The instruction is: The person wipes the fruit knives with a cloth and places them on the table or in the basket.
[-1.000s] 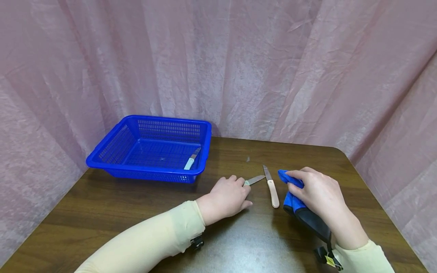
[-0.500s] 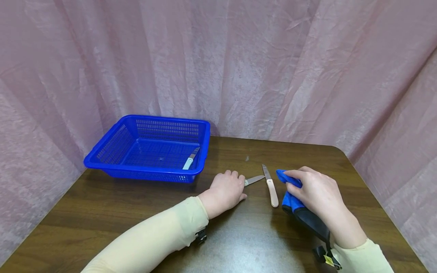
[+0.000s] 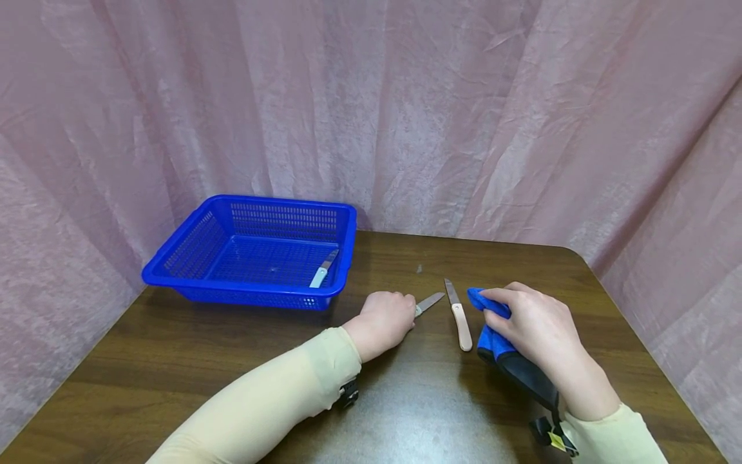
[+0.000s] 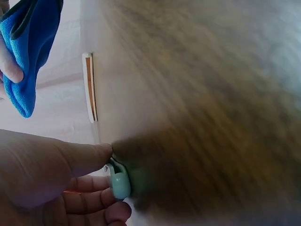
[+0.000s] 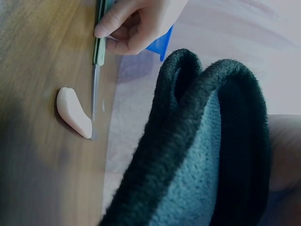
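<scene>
My left hand (image 3: 385,322) pinches the pale green handle of a folding knife (image 3: 430,302); its open blade points right. In the left wrist view, thumb and fingers close on the end of that green handle (image 4: 121,185), low over the table. Seen from the right wrist, the thumb lies along the handle (image 5: 100,52). My right hand (image 3: 539,325) grips a blue cloth (image 3: 494,341) with a black edge, bunched and hanging under the palm. Between the hands lies a second knife (image 3: 462,327), open, with a pale pink handle.
A blue plastic basket (image 3: 249,291) stands at the back left of the brown wooden table (image 3: 261,341). Inside it, at the right, rests a knife with a pale handle (image 3: 319,277). A pink curtain (image 3: 371,116) hangs right behind the table.
My left hand's fingers have curled in from lying spread and now pinch the green handle. The blade has turned slightly, its tip away from the pink-handled knife. The right hand stays nearly still.
</scene>
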Action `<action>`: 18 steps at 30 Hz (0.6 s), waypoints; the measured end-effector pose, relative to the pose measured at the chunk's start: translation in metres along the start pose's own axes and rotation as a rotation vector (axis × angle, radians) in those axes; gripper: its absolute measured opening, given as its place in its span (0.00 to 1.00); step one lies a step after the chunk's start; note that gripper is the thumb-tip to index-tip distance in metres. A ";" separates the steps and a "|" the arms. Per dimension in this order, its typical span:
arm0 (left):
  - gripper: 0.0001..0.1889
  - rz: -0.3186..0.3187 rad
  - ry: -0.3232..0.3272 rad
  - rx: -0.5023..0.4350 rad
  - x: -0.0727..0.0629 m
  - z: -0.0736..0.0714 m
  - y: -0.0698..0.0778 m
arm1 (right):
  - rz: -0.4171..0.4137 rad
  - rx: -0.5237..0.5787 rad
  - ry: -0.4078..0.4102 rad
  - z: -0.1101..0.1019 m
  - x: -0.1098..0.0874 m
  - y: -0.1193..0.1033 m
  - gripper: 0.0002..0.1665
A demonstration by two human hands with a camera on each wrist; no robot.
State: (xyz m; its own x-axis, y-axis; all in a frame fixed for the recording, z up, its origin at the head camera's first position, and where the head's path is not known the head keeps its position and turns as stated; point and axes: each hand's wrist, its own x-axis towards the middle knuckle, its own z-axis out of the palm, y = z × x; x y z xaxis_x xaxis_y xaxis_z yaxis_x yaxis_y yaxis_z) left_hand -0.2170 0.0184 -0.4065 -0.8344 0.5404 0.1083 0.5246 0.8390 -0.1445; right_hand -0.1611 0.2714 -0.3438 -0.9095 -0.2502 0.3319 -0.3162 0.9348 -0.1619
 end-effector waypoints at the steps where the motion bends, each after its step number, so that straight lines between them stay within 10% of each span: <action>1: 0.15 0.000 -0.004 -0.002 0.001 0.000 0.000 | -0.001 0.000 0.001 0.000 0.000 0.000 0.19; 12: 0.10 -0.056 -0.104 -0.070 0.003 -0.007 -0.007 | 0.005 -0.001 -0.002 -0.001 0.000 -0.001 0.19; 18: 0.10 -0.071 -0.013 -0.106 -0.004 -0.014 -0.007 | 0.009 0.006 0.001 -0.003 0.001 -0.004 0.20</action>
State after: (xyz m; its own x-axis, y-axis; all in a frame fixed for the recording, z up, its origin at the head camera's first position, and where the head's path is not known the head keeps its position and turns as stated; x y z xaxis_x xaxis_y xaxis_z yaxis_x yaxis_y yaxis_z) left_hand -0.2150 0.0110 -0.3920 -0.8718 0.4792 0.1013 0.4786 0.8775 -0.0320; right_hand -0.1596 0.2686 -0.3399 -0.9120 -0.2418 0.3313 -0.3099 0.9353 -0.1706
